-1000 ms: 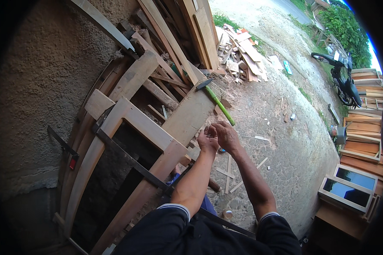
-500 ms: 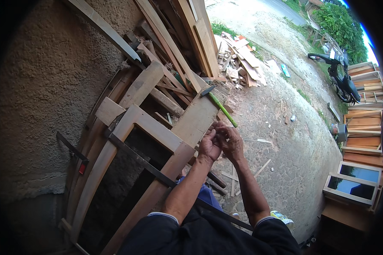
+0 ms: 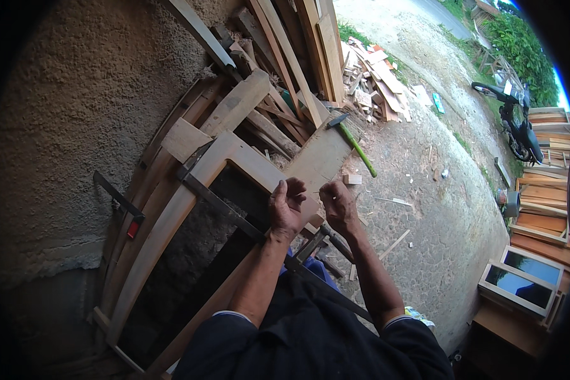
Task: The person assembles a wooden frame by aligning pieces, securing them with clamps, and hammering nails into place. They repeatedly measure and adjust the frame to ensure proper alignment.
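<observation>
Where the left hand (image 3: 288, 208) hung: over the upper right corner of the wooden frame, palm partly turned up, fingers loosely curled; whether anything small lay in it, one could not tell.
Right hand (image 3: 339, 204): just beside the left and apart from it, fingers bent together in a narrow grip; whether they pinched anything could not be told.
Wooden frame (image 3: 252, 159): below and to the left of the hands, with one curved side and a dark opening; the left hand and forearm covered part of it.
Dark metal bar (image 3: 227, 212): slantwise across the frame and its opening, passing beneath the left forearm.
Flat board (image 3: 318, 156): beyond the hands, near the frame's top.
Hammer (image 3: 359, 151): dark head on the board's far end, green handle reaching past its right edge, untouched by either hand.
Small wood block (image 3: 353, 180): just beyond the right hand, near the handle's end.
Scrap pile (image 3: 379, 81): pale offcuts heaped on the ground, well beyond the hammer.
Rough wall (image 3: 76, 107): along the left side.
Motorcycle (image 3: 519, 132): far right, near stacked timber panels (image 3: 539, 212).
Glazed frame (image 3: 518, 284): lower right, with two panes.
</observation>
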Tool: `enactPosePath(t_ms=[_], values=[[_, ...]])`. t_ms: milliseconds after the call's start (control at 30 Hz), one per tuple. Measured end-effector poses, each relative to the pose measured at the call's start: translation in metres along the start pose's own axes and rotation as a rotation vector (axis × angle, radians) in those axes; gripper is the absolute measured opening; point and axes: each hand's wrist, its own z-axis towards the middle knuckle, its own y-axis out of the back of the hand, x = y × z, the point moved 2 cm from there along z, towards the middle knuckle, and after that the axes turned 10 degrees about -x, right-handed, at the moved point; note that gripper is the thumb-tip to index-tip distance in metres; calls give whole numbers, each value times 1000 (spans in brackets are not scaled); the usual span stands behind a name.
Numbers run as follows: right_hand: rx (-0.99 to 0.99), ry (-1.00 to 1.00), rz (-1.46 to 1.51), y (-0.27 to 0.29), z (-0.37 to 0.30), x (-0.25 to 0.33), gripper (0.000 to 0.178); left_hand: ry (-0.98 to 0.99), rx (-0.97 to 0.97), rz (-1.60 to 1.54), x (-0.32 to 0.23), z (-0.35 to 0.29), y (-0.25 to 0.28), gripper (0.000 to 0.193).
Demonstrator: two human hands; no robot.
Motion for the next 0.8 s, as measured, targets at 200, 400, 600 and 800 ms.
enactPosePath(t_ms=[200,400,600,800], values=[[162,105,-195,-35,-5,-3,15,-121,-92,188,-54,-12,19,34],[246,144,-239,-34,0,4,16,-129,-155,99,-41,-29,23,24],[353,101,-254,-41,7,-2,19,-568,-222,1058,-25,-27,32,21],[381,172,-337,-43,9,-5,15,-749,-206,1616,-7,-29,12,26]])
